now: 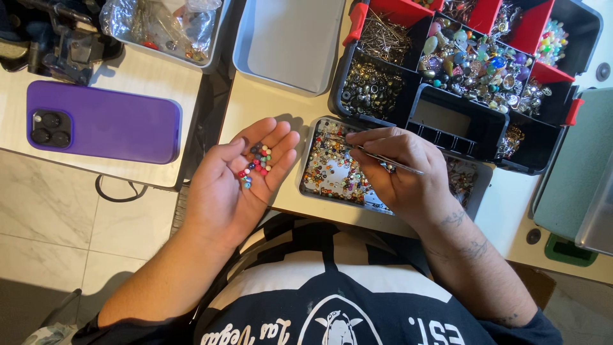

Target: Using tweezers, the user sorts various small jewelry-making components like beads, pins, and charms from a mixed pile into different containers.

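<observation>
Bright, even light from overhead; soft shadows fall under the left hand (pixel 239 182). The picture is sharp, with glare on the plastic bag (pixel 159 25).

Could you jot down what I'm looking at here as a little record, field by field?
Left hand: left hand open, palm up, cupping a small pile of coloured beads
Right hand: right hand pinching a thin metal pin over the bead tray
Bead tray: shallow, full of mixed beads
Organiser: black and red compartment box with pins, charms and beads
Empty tray: grey tray behind the hands
Phone: purple phone lying face down, on the left
</observation>
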